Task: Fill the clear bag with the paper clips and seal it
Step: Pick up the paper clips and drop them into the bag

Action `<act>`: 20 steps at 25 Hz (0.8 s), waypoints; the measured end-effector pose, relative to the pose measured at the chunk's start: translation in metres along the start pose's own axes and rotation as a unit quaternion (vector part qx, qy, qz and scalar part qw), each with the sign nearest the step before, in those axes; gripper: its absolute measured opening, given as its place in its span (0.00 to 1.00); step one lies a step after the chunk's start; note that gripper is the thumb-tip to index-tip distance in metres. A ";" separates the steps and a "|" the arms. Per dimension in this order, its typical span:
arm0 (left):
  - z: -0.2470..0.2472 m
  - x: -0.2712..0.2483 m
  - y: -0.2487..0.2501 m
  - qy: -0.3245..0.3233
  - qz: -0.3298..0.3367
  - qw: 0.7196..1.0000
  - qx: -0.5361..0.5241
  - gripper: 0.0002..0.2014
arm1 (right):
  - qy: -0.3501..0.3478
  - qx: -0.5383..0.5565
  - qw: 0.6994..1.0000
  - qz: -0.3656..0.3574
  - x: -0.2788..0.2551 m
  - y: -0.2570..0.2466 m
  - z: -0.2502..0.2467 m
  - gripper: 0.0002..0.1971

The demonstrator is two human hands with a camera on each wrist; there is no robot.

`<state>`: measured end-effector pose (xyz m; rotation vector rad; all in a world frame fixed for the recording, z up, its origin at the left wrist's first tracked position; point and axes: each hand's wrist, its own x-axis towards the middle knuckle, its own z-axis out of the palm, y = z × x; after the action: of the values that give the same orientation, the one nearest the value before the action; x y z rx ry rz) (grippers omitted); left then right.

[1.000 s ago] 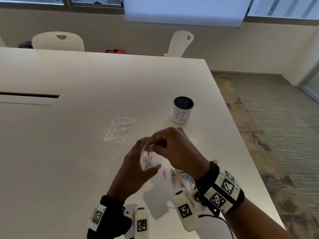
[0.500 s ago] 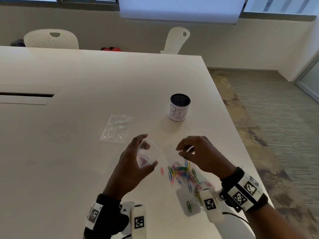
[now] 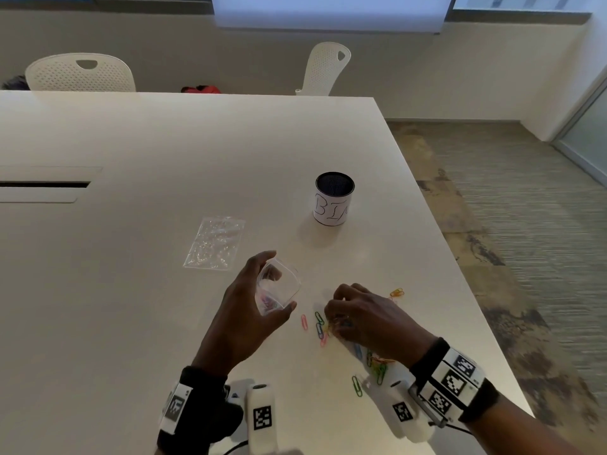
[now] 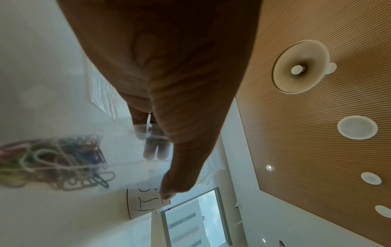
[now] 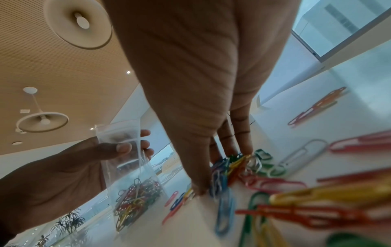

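My left hand (image 3: 259, 297) holds a small clear bag (image 3: 277, 287) upright above the table, its mouth held wide between thumb and fingers; several coloured paper clips (image 5: 135, 192) lie in its bottom. In the left wrist view the bag (image 4: 131, 150) shows blurred with the clips (image 4: 52, 160) inside. To its right my right hand (image 3: 341, 310) is down on the pile of coloured paper clips (image 3: 320, 326), its fingertips (image 5: 243, 150) and thumb closing round a bunch of them (image 5: 228, 165). More clips (image 3: 377, 366) lie scattered near my right wrist.
A second clear bag (image 3: 215, 243) lies flat on the white table (image 3: 131, 290) behind my left hand. A dark-rimmed cup marked BIN (image 3: 333, 203) stands behind my right hand. The table's right edge (image 3: 466, 290) runs close to the clips. Two white chairs stand at the far side.
My right hand left the bag's mouth, moved right and down, and now lies on the clip pile. The left hand kept hold of the bag with its mouth wide.
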<state>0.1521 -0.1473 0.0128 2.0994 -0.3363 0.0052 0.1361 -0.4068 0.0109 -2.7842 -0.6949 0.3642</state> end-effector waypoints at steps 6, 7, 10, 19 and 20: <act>0.002 -0.001 0.000 -0.003 0.000 1.000 0.000 0.43 | -0.042 -0.030 0.999 0.016 -0.012 0.003 -0.006 0.27; 0.002 -0.001 0.000 -0.003 0.001 1.000 0.002 0.43 | -0.038 -0.025 0.999 0.018 -0.013 0.002 -0.005 0.25; 0.002 -0.001 -0.001 -0.001 0.003 1.000 -0.003 0.43 | -0.011 0.000 1.000 0.023 -0.016 0.001 -0.003 0.16; 0.001 -0.002 -0.001 0.002 0.005 1.000 0.002 0.42 | 0.051 0.087 0.993 0.058 -0.011 0.019 -0.006 0.07; 0.000 -0.001 -0.002 0.002 0.004 1.000 0.000 0.42 | 0.069 0.118 0.988 0.070 -0.011 0.023 -0.007 0.07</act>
<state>0.1512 -0.1464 0.0110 2.0986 -0.3420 0.0140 0.1391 -0.4330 0.0129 -2.6086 -0.3970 0.2589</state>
